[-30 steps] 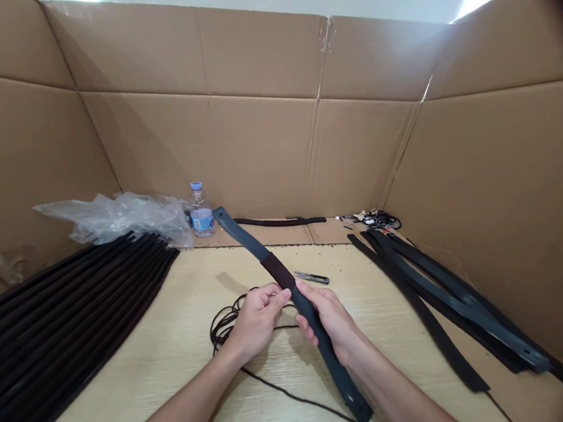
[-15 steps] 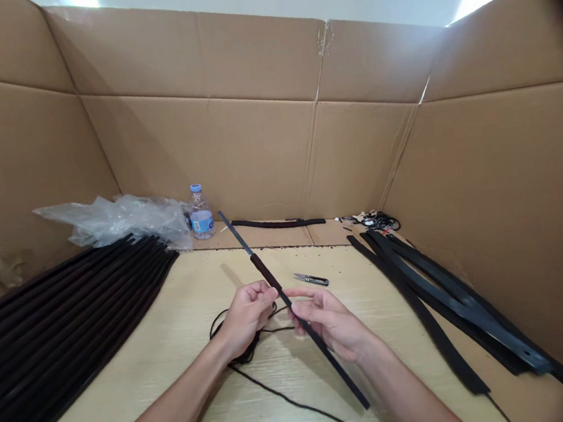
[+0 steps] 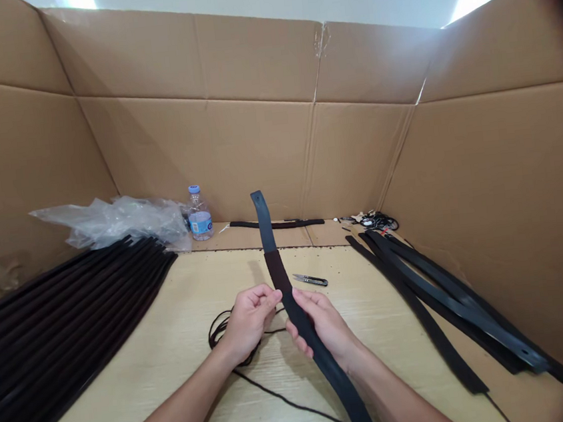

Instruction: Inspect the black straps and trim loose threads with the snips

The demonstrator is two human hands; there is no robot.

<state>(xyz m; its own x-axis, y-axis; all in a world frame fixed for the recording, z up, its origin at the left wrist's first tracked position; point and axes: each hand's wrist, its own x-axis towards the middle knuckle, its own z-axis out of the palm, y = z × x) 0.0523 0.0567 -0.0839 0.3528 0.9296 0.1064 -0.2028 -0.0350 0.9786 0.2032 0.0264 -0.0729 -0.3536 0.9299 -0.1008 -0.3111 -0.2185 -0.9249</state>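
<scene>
A long flat black strap [image 3: 301, 323] stands tilted up from the table, curved, with a dark brown-black cord wrapping [image 3: 278, 273] around its upper middle and a bare grey-blue end with a small hole above. My right hand [image 3: 321, 324] grips the strap just below the wrapping, thumb on the front face and fingers behind. At the wrapping's lower left edge, my left hand [image 3: 253, 321] is closed in a pinch, seemingly on the black cord; its fingertips hide most of it. Below and behind that hand lies a loose coil of black cord [image 3: 217, 332], trailing toward the front.
Thread snips [image 3: 311, 280] lie beyond my hands. Many black strips [image 3: 72, 320] fill the left side; several straps [image 3: 423, 310] lie at right. A plastic bag [image 3: 121, 221], water bottle [image 3: 200, 216], another strap [image 3: 277, 224] and tangled cords [image 3: 378, 221] sit along the cardboard wall [image 3: 254, 146].
The strap has turned from edge-on to showing its broad face, and its upper end has swung right. My right hand has shifted its grip, thumb now on the face. My left hand stays pinched beside the wrapping.
</scene>
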